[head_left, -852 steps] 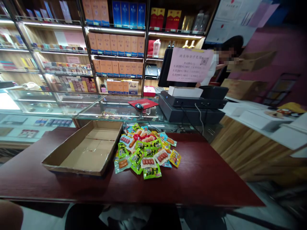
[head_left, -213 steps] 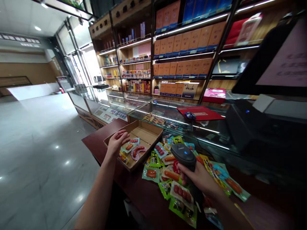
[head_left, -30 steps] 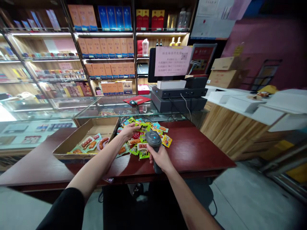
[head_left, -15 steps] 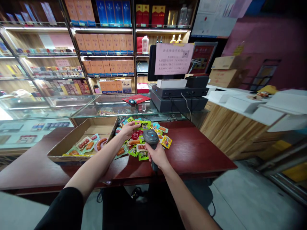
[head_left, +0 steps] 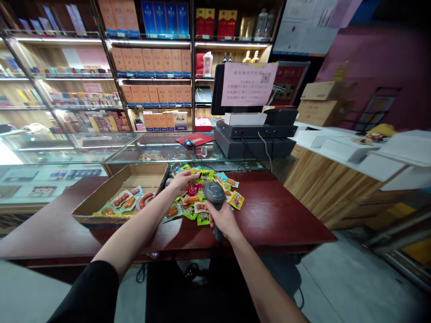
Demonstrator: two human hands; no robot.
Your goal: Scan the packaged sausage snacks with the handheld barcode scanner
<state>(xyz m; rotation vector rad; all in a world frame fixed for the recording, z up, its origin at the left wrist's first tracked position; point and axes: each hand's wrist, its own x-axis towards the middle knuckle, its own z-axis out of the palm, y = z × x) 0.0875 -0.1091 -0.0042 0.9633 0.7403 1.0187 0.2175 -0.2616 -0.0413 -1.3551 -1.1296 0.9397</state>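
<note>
My right hand (head_left: 222,218) is wrapped round the handle of a dark grey barcode scanner (head_left: 214,192), its head pointing away from me over the pile. My left hand (head_left: 183,181) pinches the end of a green snack packet (head_left: 204,175) just beyond the scanner head. Beneath both hands, a heap of small packaged snacks covers part of the dark red table (head_left: 269,215). In the heap are a sausage packet (head_left: 191,198), a yellow packet (head_left: 236,200) and a green packet (head_left: 203,219). Parts of the heap are hidden by my hands and the scanner.
Left of the heap stands an open cardboard box (head_left: 82,207) with several sausage packs (head_left: 121,198) in it. Behind the table is a glass counter (head_left: 158,150) bearing a monitor with a pink sign (head_left: 249,84) and a cash drawer (head_left: 254,144). A wood-sided counter (head_left: 323,184) stands at right.
The whole view has shifted slightly, so everything sits a little further right. Both hands keep their holds on the packet and scanner. The blue light on the scanner's top no longer shows.
</note>
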